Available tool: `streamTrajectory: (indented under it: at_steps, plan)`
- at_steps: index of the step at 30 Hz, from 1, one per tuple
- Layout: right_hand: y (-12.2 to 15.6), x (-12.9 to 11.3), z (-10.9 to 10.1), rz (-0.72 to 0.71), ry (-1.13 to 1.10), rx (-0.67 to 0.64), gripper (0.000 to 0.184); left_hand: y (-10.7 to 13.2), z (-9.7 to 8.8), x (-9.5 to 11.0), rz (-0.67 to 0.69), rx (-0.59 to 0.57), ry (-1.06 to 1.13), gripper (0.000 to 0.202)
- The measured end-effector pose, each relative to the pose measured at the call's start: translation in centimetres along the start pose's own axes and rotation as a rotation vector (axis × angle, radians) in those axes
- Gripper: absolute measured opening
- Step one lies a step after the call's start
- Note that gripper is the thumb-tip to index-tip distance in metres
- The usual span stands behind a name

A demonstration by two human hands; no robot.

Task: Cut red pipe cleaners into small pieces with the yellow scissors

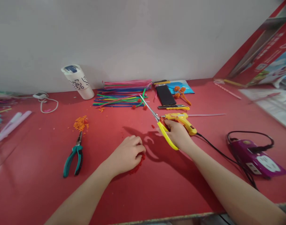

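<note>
My right hand (178,133) is closed round the yellow handles of a pair of scissors (157,120), whose blades point up and to the left. Just behind that hand a yellow glue gun (184,120) lies on the red table (157,187). My left hand (127,153) rests on the table with its fingers curled over a fuzzy red piece (137,165) that shows under the knuckles. The two hands are about a hand's width apart.
Green-handled pliers (74,156) lie left of my left hand, with orange fluff (81,122) above them. Coloured pipe cleaners (120,95), a black phone (165,94), a white tube (78,82) and a purple power strip (255,156) with a black cable surround the work area.
</note>
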State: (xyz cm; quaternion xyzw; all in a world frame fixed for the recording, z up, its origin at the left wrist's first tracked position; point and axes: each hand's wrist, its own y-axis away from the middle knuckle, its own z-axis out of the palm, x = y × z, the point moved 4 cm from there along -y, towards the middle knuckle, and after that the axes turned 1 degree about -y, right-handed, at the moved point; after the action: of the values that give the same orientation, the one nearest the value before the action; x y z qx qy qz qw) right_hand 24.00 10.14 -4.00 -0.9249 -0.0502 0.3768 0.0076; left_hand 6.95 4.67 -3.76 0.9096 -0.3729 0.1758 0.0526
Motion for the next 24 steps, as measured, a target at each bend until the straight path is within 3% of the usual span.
streamTrajectory:
  at_steps: [5,13,24]
  plan:
    - [0.3,-0.2,0.2,-0.024,-0.022,0.013,0.019,0.0,-0.1,0.1,-0.060,0.033,0.044,0.011]
    - [0.4,-0.6,0.2,-0.020,-0.064,0.003,0.018,0.4,-0.2,-2.0,-0.305,0.140,0.535,0.013]
    - [1.6,-2.1,1.2,-0.032,-0.186,-0.120,0.017,0.7,-1.5,-3.2,-0.381,0.292,0.541,0.011]
